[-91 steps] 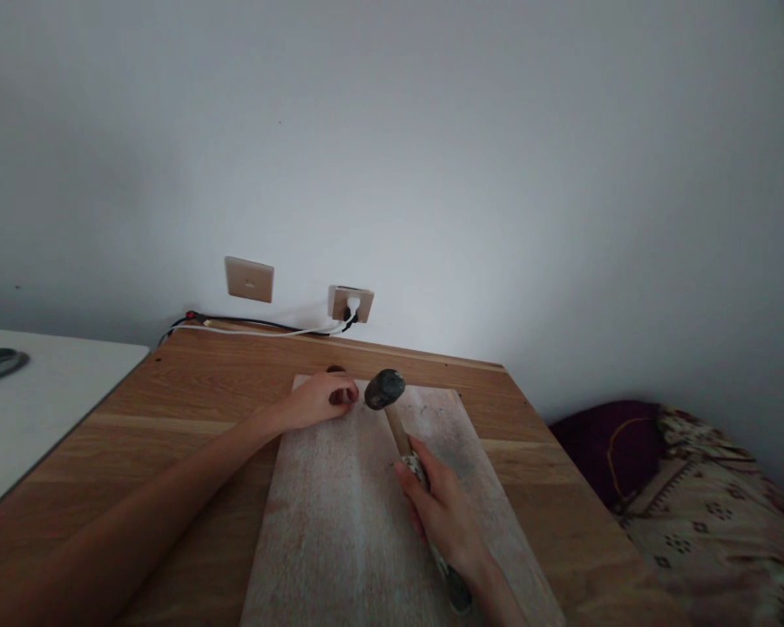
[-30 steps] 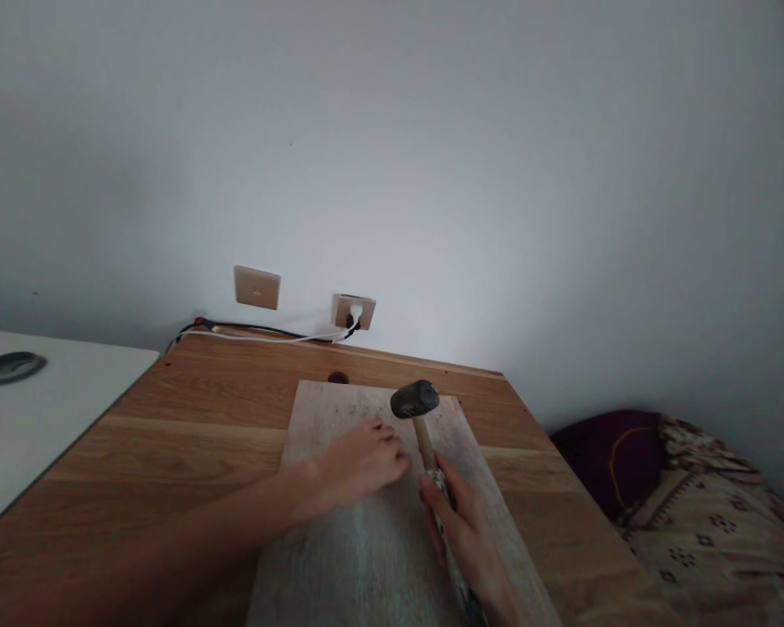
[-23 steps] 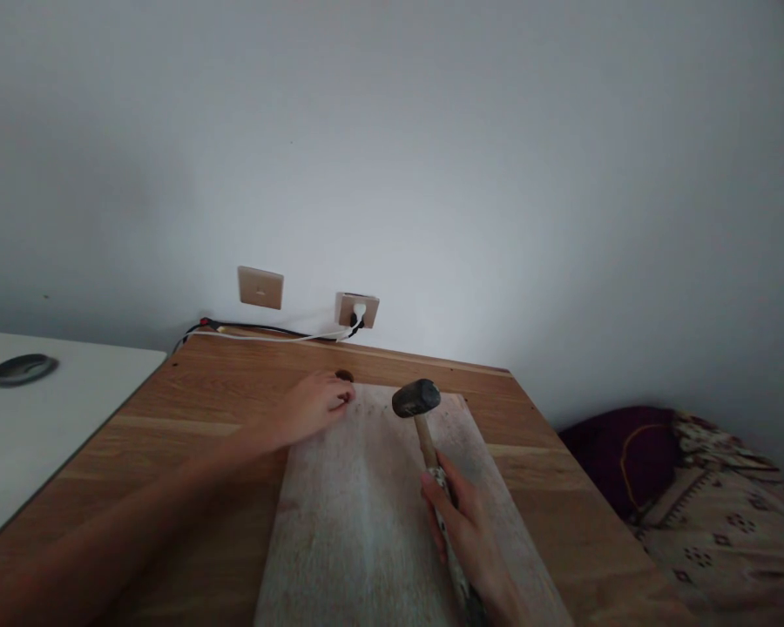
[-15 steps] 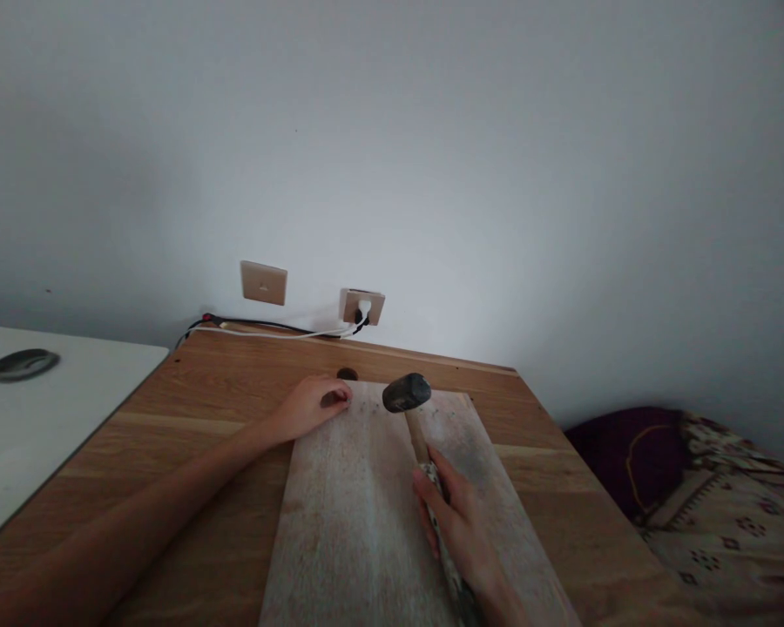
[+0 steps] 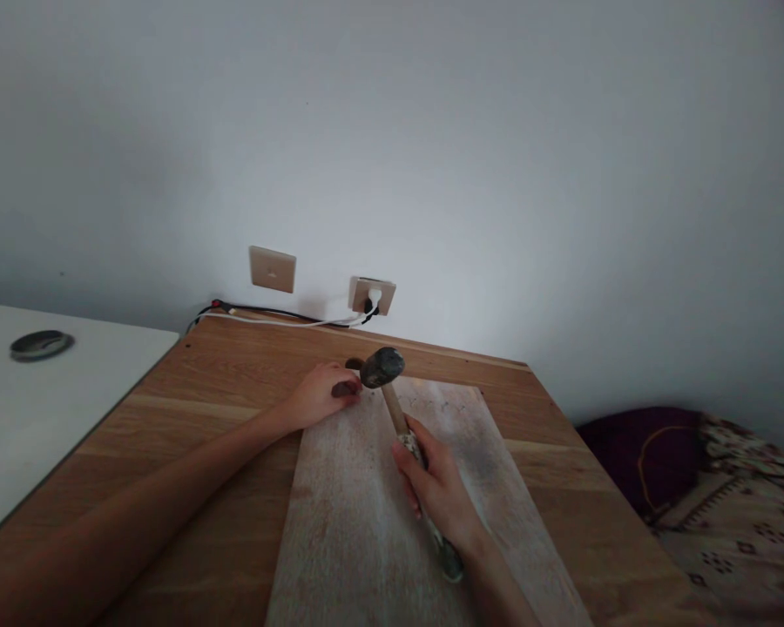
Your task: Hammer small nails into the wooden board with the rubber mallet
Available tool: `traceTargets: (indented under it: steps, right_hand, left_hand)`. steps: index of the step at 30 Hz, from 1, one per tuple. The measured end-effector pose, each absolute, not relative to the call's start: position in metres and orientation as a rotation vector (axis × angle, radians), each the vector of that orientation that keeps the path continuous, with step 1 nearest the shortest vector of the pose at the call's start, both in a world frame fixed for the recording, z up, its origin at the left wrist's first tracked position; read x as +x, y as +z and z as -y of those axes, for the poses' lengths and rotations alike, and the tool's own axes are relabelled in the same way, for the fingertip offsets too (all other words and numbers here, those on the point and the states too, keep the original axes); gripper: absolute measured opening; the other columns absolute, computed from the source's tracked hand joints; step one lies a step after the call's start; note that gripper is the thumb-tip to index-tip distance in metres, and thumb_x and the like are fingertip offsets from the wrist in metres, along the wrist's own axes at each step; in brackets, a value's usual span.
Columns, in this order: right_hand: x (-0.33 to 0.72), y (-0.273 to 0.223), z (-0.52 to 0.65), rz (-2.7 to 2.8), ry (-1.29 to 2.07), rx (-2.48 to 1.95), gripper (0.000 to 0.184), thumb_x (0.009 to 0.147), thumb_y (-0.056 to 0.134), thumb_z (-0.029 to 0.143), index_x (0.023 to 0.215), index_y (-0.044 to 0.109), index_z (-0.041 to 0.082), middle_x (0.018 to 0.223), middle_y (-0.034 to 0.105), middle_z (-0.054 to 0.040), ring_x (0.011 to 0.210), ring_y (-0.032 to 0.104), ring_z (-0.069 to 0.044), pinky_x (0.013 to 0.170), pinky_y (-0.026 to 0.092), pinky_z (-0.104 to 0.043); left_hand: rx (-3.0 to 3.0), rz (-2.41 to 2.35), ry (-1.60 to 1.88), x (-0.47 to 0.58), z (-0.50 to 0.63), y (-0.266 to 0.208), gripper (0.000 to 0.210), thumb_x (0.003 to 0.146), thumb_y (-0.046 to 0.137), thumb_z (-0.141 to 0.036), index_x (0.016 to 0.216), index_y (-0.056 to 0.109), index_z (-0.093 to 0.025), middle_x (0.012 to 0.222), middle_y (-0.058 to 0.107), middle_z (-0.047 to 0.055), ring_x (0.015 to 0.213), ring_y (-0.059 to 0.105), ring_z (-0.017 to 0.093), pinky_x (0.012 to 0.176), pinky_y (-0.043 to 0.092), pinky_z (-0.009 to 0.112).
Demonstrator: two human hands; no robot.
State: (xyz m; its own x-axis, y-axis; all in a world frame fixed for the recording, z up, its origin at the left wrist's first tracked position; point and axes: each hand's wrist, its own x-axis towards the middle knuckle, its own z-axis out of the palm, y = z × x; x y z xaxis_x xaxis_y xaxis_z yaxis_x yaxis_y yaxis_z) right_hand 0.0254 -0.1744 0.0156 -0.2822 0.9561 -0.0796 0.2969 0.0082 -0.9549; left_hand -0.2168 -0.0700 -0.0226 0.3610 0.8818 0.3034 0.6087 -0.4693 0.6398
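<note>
My right hand (image 5: 435, 483) is wrapped around the handle of a hammer (image 5: 382, 367), with the thumb along the grip. The hammer's dark, blocky head is over the far end of a whitish, worn wooden board (image 5: 359, 522), close to my left fingertips. My left hand (image 5: 323, 394) rests at the board's far left corner, fingers curled and pinched together. What they pinch, if anything, is too small to make out. Several small nails (image 5: 444, 406) stand in a row along the board's far edge, right of the hammer head.
The board lies on a wooden table (image 5: 235, 370) against the wall. Cables (image 5: 267, 320) run along the back edge to a wall socket (image 5: 372, 296). On the left is a white surface (image 5: 71, 392) with a round grey thing (image 5: 41, 345). Patterned fabric (image 5: 738, 531) lies at right.
The hammer head has moved left, toward my left fingertips, carried by my right hand. My left hand stays at the board's corner. The whole view has shifted slightly.
</note>
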Motion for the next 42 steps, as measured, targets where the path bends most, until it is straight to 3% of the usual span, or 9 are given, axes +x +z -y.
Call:
traceTargets:
  steps: [8, 11, 18, 42]
  right_hand:
    - [0.027, 0.013, 0.177, 1.502, 1.49, -1.196, 0.05, 0.095, 0.062, 0.054, 0.128, 0.064, 0.017, 0.078, 0.061, 0.002, 0.042, 0.047, -0.007, 0.034, 0.042, -0.018]
    - [0.027, 0.013, 0.178, 1.483, 1.499, -1.189, 0.051, 0.094, 0.063, 0.054, 0.131, 0.064, 0.018, 0.077, 0.06, 0.0025, 0.042, 0.047, -0.007, 0.035, 0.042, -0.018]
    - [0.027, 0.013, 0.183, 1.482, 1.554, -1.202, 0.049, 0.095, 0.063, 0.055, 0.124, 0.066, 0.017, 0.073, 0.058, 0.0038, 0.041, 0.045, -0.006, 0.034, 0.039, -0.017]
    - [0.027, 0.002, 0.177, 1.528, 1.522, -1.215, 0.055, 0.094, 0.061, 0.057, 0.129, 0.06, 0.015, 0.07, 0.057, 0.0054, 0.037, 0.046, -0.007, 0.03, 0.037, -0.018]
  left_hand:
    - [2.136, -1.256, 0.935, -0.216, 0.068, -0.026, 0.03, 0.082, 0.076, -0.025, 0.112, 0.071, -0.022, 0.109, 0.079, 0.003, 0.106, 0.072, 0.026, 0.098, 0.052, 0.035]
    - [2.14, -1.284, 0.954, -0.217, 0.068, -0.026, 0.036, 0.08, 0.078, -0.024, 0.114, 0.071, -0.021, 0.115, 0.077, 0.006, 0.11, 0.071, 0.028, 0.1, 0.051, 0.037]
    - [2.07, -1.25, 0.981, -0.217, 0.069, -0.026, 0.046, 0.08, 0.073, -0.021, 0.126, 0.067, -0.021, 0.107, 0.079, 0.005, 0.103, 0.074, 0.025, 0.095, 0.053, 0.034]
    - [2.133, -1.256, 0.982, -0.22, 0.066, -0.03, 0.04, 0.08, 0.072, -0.022, 0.12, 0.069, -0.022, 0.107, 0.079, 0.004, 0.102, 0.074, 0.024, 0.094, 0.055, 0.034]
